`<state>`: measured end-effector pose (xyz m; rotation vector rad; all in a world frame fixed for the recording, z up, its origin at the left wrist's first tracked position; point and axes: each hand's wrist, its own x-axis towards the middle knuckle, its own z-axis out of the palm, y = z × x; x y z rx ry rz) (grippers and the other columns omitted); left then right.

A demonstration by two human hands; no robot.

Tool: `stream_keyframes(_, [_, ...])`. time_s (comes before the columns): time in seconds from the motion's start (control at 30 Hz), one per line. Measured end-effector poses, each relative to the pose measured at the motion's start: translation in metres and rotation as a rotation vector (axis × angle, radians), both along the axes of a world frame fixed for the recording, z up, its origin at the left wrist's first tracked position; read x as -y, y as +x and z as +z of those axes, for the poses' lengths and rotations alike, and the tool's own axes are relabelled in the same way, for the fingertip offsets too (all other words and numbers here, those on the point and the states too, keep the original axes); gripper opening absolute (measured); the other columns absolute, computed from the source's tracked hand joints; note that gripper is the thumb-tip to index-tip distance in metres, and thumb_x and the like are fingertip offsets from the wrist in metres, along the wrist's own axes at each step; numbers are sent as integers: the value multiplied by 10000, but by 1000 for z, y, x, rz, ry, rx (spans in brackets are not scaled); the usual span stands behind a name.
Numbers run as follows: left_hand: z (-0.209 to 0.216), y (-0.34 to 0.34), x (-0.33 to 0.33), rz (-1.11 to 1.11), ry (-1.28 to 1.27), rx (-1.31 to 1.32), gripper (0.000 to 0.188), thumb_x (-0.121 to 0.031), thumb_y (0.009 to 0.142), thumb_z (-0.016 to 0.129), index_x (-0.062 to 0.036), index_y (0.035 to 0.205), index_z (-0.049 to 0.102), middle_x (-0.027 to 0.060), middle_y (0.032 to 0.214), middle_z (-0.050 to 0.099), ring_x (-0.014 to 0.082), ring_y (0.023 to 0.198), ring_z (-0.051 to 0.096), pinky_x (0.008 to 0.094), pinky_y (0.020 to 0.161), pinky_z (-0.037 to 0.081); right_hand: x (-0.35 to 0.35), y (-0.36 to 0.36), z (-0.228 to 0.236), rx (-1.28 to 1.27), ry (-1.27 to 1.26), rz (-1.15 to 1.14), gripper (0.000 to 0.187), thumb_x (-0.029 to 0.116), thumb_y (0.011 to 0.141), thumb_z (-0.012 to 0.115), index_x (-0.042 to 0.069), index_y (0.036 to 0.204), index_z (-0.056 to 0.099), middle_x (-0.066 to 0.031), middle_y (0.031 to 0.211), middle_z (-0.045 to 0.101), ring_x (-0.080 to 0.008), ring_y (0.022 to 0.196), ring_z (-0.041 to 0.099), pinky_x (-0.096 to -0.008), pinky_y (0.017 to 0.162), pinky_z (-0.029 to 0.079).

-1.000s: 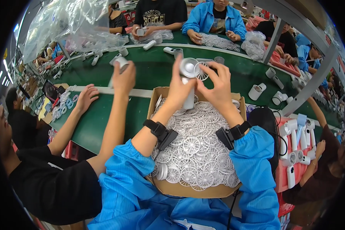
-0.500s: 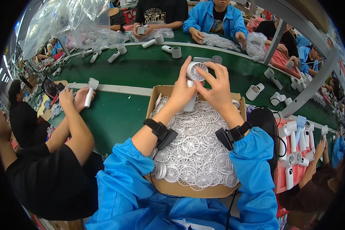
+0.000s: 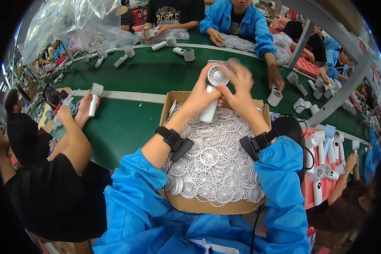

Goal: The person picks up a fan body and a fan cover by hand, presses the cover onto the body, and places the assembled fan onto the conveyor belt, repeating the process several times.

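Note:
My left hand point(image 3: 200, 98) is closed around a white handheld fan point(image 3: 208, 113), thumb across its handle near the neck. The fan's round head, with a white spoked grille point(image 3: 218, 75) on its face, points up towards me. Beside the head is my right hand point(image 3: 240, 91); its thumb lies by the head's lower edge, and its raised fingers are smeared by motion. Under both hands sits an open cardboard box point(image 3: 216, 206) full of loose white spoked grilles point(image 3: 210, 156). Black straps with small devices are on both my wrists.
A green conveyor point(image 3: 156, 67) runs across ahead, carrying several white fans point(image 3: 185, 54). A co-worker's hand point(image 3: 275, 78) reaches to a fan point(image 3: 275, 97) there. At left another person holds a fan point(image 3: 94, 101). Red trays point(image 3: 310, 192) of fans stand at right, beside a metal post point(image 3: 343, 95).
My right fingers have lifted off the grille and shifted right, blurred. The fan stays in my left hand. Across the conveyor, a co-worker's arm has reached down to a fan.

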<state>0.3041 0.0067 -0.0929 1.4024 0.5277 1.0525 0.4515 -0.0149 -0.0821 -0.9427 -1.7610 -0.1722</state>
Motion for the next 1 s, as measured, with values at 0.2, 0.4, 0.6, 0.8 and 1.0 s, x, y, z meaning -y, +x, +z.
stream_keyframes(0.2, [7, -6, 1, -84, -150, 136, 643, -131, 901, 585, -218, 1450, 262, 73, 889, 584, 112, 587, 575, 265, 506, 498, -4, 1, -2, -649, -671, 553, 376, 124, 911, 562, 55, 1279, 527, -33, 1173, 575, -123, 1052, 511, -274, 909, 407])
stream_keyframes(0.4, [5, 8, -2, -50, 28, -54, 573, -208, 945, 545, -222, 1448, 270, 81, 828, 594, 121, 587, 579, 264, 505, 502, -13, 17, -7, -700, -662, 504, 369, 170, 950, 508, 69, 1304, 499, -44, 1154, 582, -137, 1052, 523, -276, 915, 406])
stream_keyframes(0.6, [-22, 15, -31, 261, -268, 221, 680, -171, 929, 560, -210, 1458, 135, 116, 1030, 592, 151, 767, 617, 270, 604, 532, -64, 70, -10, -134, -717, 27, 435, 291, 922, 542, 51, 1283, 513, -114, 1184, 607, -224, 1030, 587, -341, 886, 456])
stream_keyframes(0.8, [-47, 10, -38, 580, -128, 94, 502, -108, 901, 536, -107, 1357, 326, 74, 954, 559, 131, 805, 555, 270, 680, 482, -68, 294, -56, 646, -766, -751, 427, 292, 867, 505, 72, 1233, 534, -222, 1094, 621, -416, 945, 615, -510, 772, 494])
stream_keyframes(1.0, [-45, 22, -27, 578, -112, 183, 345, -45, 843, 520, -58, 1188, 512, 71, 899, 629, 139, 724, 595, 292, 632, 491, -40, 382, -67, 279, -1370, -580, 648, 53, 629, 765, 39, 1231, 524, -178, 1018, 653, -322, 918, 644, -396, 786, 520])
